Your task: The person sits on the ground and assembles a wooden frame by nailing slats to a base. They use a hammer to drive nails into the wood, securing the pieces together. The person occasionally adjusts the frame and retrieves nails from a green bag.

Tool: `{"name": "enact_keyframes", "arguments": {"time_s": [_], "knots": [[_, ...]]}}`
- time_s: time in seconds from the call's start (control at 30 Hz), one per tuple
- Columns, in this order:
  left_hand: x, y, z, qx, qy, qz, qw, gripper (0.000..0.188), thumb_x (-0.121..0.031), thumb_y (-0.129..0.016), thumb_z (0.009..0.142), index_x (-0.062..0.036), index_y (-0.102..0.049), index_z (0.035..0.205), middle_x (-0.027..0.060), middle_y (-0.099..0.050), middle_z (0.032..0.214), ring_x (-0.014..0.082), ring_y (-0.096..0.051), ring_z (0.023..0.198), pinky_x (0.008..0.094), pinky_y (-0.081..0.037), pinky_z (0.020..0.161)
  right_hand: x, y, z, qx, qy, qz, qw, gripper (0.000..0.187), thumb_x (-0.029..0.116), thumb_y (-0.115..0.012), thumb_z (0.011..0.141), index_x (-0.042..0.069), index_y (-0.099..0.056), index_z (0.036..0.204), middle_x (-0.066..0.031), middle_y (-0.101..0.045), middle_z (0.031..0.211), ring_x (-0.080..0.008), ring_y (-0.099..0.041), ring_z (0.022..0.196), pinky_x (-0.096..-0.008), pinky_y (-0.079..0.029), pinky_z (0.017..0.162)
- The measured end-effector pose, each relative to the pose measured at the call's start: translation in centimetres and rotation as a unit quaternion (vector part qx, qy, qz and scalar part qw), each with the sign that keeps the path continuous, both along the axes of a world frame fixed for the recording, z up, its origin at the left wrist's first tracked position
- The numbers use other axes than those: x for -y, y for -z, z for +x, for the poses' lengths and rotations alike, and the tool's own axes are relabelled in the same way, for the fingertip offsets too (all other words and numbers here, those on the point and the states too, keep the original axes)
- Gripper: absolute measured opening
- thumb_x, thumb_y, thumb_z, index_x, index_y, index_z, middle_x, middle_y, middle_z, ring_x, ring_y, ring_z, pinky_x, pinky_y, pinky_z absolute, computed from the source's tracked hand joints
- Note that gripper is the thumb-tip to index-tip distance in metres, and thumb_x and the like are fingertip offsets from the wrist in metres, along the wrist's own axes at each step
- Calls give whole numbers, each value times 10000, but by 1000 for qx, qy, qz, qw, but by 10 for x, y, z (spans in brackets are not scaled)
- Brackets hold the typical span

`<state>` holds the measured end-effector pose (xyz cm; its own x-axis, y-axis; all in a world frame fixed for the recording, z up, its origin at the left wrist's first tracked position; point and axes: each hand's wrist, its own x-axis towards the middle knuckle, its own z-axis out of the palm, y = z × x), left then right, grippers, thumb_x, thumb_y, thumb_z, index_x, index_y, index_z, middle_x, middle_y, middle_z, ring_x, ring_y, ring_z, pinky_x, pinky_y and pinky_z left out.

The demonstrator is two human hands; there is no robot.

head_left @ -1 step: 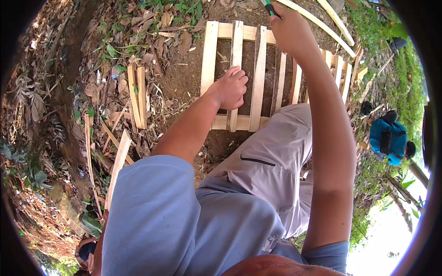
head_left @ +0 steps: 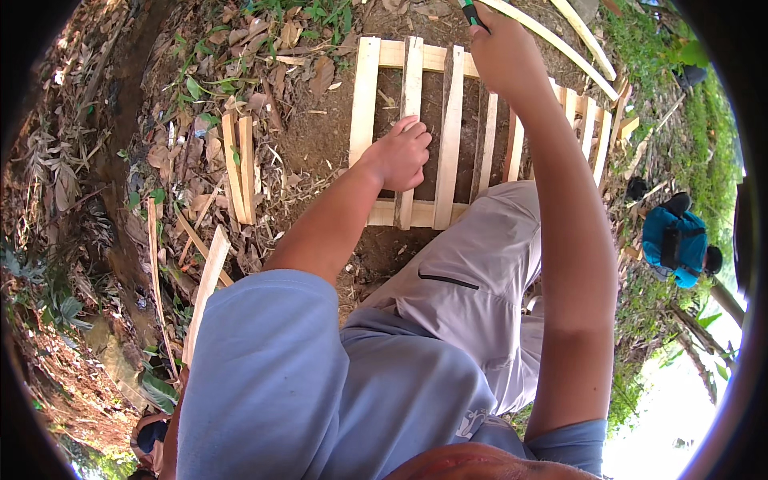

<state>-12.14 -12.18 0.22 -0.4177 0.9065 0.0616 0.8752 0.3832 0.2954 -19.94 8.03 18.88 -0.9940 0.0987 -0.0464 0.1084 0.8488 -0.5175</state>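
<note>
A rack of pale wooden slats (head_left: pixel 449 136) lies on the soil in front of me, the slats set across two long rails. My left hand (head_left: pixel 400 156) is closed around the second slat from the left (head_left: pixel 412 80), a little below its middle. Above the far rail (head_left: pixel 392 54), my right hand (head_left: pixel 504 52) is raised and grips a tool with a green-and-black handle (head_left: pixel 472 14). The tool's working end lies outside the view, so its kind cannot be told. My right forearm hides part of the slats behind it.
Two short wooden strips (head_left: pixel 246 172) lie on dry leaves to the left, with a longer strip (head_left: pixel 206 292) nearer me. Long curved strips (head_left: pixel 588 40) lie at the far right. A teal-and-black bag (head_left: pixel 674 240) rests on the right. My bent leg (head_left: pixel 480 256) is against the rack's near side.
The tool handle in my right hand has tilted very slightly, and that hand has shifted a touch left. My left hand and the rack have stayed put.
</note>
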Motion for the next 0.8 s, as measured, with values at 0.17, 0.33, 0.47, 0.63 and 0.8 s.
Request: {"name": "enact_keyframes", "arguments": {"time_s": [0.17,0.33,0.47,0.63,0.8], "knots": [[2,1,3,-10,-4,-4,1000,231,-274,-673,821,-59,-759,829,110,-626,1085,299,-529,1275,515,-294,1267,4,-7,15,117,-31,2,993,307,159,-541,1016,-17,-658,1239,-255,-725,839,-444,-740,816,-503,-593,731],[2,1,1,3,-2,-8,1000,235,-271,-671,821,-56,-763,846,112,-628,1096,299,-530,1277,516,-293,1268,16,-4,27,-20,35,-6,999,330,173,-565,1021,25,-655,1302,-257,-735,898,-450,-742,839,-517,-581,741],[0,0,1,9,6,-23,1000,242,-273,-674,821,-53,-767,857,112,-634,1090,297,-532,1272,520,-292,1268,3,21,35,70,14,4,997,356,169,-561,1036,50,-642,1361,-282,-736,935,-459,-741,843,-515,-580,737],[1,3,1,-2,1,-9,1000,239,-272,-676,816,-53,-766,852,112,-632,1081,296,-531,1271,518,-292,1268,4,-2,36,4,85,-13,996,351,165,-554,1051,31,-629,1367,-293,-739,949,-463,-749,875,-539,-590,758],[1,0,0,-2,-1,-19,1000,241,-277,-677,816,-57,-767,853,110,-632,1088,293,-530,1272,515,-292,1266,8,-14,28,-68,19,20,997,537,154,-561,1038,20,-488,1553,-341,-708,907,-508,-718,852,-579,-564,745]]}}
